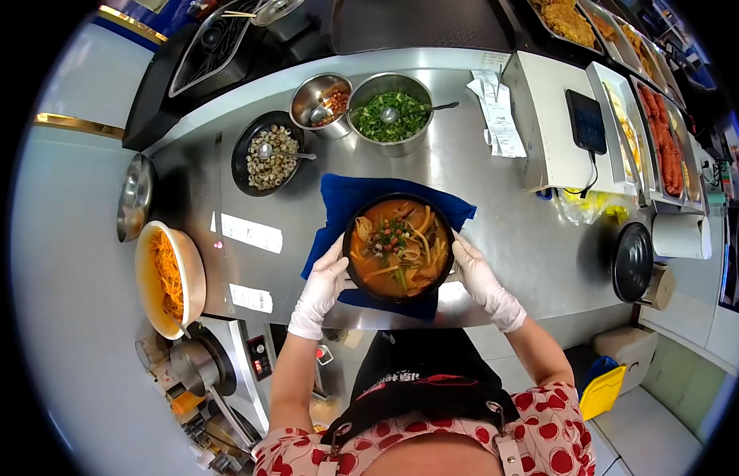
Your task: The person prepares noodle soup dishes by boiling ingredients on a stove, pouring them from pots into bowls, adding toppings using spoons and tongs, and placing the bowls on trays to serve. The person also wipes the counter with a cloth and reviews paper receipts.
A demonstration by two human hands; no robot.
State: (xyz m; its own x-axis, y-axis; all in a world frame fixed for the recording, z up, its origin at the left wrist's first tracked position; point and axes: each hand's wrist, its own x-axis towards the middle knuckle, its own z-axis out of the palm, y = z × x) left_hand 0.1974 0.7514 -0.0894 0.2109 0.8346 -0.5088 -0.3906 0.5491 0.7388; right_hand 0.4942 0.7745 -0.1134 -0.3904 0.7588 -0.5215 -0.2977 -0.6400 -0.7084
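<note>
A black bowl of red-orange soup [399, 247] with noodles, chopped greens and peanuts on top is between my two gloved hands. My left hand [325, 278], in a thin white glove, grips the bowl's left rim. On the opposite side my right hand [482, 274], gloved the same way, grips the right rim. Beneath the bowl a blue cloth [335, 198] is spread on the steel counter. Whether the bowl rests on the cloth or is slightly raised I cannot tell.
Behind the bowl stand a steel pot of chopped greens [392, 113], a steel bowl of peanuts [321, 105] and a black bowl of small shellfish-like pieces [267, 154]. Paper receipts [251, 232] lie left. A white basin of orange shreds [170, 279] is far left, a black plate [632, 262] right.
</note>
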